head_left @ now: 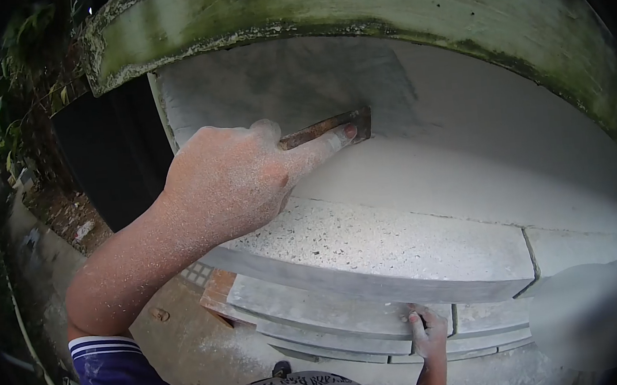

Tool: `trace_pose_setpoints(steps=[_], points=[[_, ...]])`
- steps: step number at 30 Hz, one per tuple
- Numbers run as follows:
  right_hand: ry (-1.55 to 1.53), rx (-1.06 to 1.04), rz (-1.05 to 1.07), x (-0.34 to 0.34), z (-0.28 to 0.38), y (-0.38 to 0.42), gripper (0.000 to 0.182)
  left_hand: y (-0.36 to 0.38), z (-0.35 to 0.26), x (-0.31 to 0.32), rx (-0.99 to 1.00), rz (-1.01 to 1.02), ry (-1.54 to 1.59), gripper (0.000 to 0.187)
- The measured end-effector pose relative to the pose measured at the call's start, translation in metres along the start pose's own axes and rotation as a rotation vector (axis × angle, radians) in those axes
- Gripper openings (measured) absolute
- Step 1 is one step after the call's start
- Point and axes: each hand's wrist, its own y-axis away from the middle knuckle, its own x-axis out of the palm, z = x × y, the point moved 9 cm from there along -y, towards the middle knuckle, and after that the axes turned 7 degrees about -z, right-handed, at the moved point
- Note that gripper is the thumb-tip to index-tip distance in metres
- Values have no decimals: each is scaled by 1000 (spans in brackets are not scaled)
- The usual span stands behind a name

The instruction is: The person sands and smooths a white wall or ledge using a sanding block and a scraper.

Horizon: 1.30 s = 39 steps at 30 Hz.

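Note:
My left hand [233, 170], coated in white dust, grips a flat, worn brown block [328, 126] with one finger stretched along it. The block is against the pale wall [479, 126], beside a darker grey patch [284, 77]. Below it, a stone ledge [371, 238] carries white dust and small flakes. My right hand [429, 332] is lower down, with curled fingers near the edge of the lower slabs. Whatever may be inside those fingers is hidden.
A mossy concrete overhang [351, 5] curves above the wall. Stepped grey slabs [318, 305] lie under the ledge. A dark opening [110, 151] and plants [32, 55] are at left. Dusty ground [189, 335] lies below. A round blur covers the lower right.

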Motion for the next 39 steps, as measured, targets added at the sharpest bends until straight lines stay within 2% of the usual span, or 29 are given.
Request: trace_pose_setpoints(steps=[6, 9, 12, 18, 23, 29, 35, 39], points=[[53, -77, -29, -3, -1, -1, 16, 13, 12, 2, -61, 30, -46, 58], [49, -84, -32, -4, 8, -1, 16, -14, -13, -3, 21, -10, 40, 56], [32, -43, -30, -5, 10, -2, 16, -15, -8, 1, 18, -44, 64, 55], [51, -66, -30, -6, 7, -1, 16, 6, 15, 0, -81, 11, -51, 57], [58, -106, 13, -5, 11, 0, 16, -25, -16, -2, 39, -19, 49, 61], [17, -100, -41, -7, 11, -1, 18, 2, 13, 7, -92, 24, 9, 60], [66, -128, -40, -6, 0, 2, 15, -23, -11, 2, 9, -54, 53, 59], [51, -79, -22, -4, -8, 3, 15, -10, -3, 9, -14, 11, 77, 63]])
